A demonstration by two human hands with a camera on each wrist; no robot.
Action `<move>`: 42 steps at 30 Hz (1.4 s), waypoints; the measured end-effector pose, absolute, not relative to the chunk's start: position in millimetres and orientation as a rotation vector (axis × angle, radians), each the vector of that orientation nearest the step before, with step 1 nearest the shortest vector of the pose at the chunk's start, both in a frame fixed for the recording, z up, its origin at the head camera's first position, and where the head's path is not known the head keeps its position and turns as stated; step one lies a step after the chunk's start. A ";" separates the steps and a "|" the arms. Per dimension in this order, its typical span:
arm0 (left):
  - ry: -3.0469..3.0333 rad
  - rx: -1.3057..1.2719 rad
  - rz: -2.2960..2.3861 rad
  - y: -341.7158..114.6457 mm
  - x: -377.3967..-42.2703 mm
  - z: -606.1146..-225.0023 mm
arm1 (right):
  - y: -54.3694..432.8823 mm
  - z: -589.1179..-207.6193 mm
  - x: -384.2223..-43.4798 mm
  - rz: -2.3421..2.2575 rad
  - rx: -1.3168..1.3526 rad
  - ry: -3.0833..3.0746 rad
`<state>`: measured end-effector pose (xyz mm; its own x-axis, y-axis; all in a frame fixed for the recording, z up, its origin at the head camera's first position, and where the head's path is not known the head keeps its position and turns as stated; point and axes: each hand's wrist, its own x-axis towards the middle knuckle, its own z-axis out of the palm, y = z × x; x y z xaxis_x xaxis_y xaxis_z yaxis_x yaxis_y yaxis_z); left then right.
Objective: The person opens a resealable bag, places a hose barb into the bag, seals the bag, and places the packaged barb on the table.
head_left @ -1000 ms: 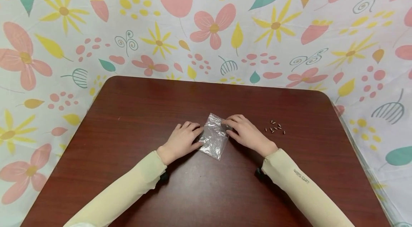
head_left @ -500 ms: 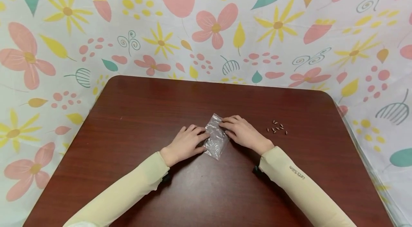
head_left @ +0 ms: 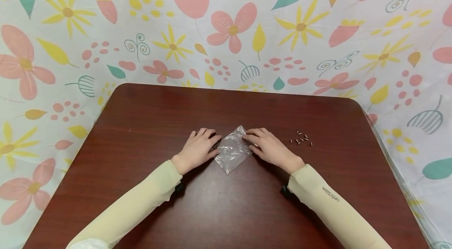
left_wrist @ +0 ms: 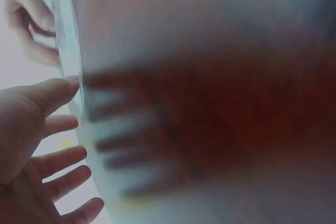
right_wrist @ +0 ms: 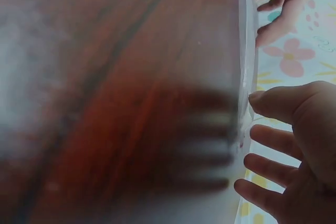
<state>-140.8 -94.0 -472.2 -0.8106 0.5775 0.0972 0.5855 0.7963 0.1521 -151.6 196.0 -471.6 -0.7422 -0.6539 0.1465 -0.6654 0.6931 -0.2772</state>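
Observation:
A clear plastic bag (head_left: 231,154) lies flat on the brown table, turned so that one corner points toward the front. At its left side is my left hand (head_left: 197,147), with the thumb and fingertips right at the bag's edge. My right hand (head_left: 272,147) rests at the opposite side, its index finger reaching over the edge of the bag. In the left wrist view, the left thumb (left_wrist: 52,93) and fingers are spread and loosely straight. The right wrist view shows the right fingers (right_wrist: 265,166) likewise apart, thumb tip by the bag's rim.
Several small metal pieces (head_left: 301,138) lie scattered to the right of the right hand. The dark wood table (head_left: 159,107) has rounded far corners. A flower-patterned cloth (head_left: 226,29) hangs behind it and along the sides.
The bag has turned clockwise, its far corner moving right and its near corner left. My left hand shifted right, then back left. The right hand stays at the bag's right side.

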 end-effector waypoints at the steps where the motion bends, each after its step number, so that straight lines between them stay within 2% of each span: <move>1: -2.916 -0.917 -0.279 -92.2 -137.8 -471.3 | 195.7 -471.3 -152.7 0.488 1.115 -2.851; 7: -2.846 -0.764 -0.290 -79.0 -117.1 -466.0 | 194.9 -470.1 -158.1 0.459 1.132 -2.874; 14: -2.874 -0.783 -0.171 -75.9 -109.4 -470.8 | 194.5 -471.1 -158.7 0.453 1.121 -2.901; 31: -2.927 -0.840 -0.265 -83.3 -125.2 -474.3 | 191.2 -471.7 -144.5 0.403 0.975 -2.951; 42: -3.005 -0.919 -0.284 -96.0 -145.1 -471.8 | 193.6 -469.4 -141.2 0.425 1.009 -2.999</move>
<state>-145.1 -96.0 -471.8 -0.8303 0.5559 0.0400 0.5535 0.8141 0.1755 -141.2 193.6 -469.4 -0.7989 -0.6004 0.0361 -0.5868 0.7648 -0.2660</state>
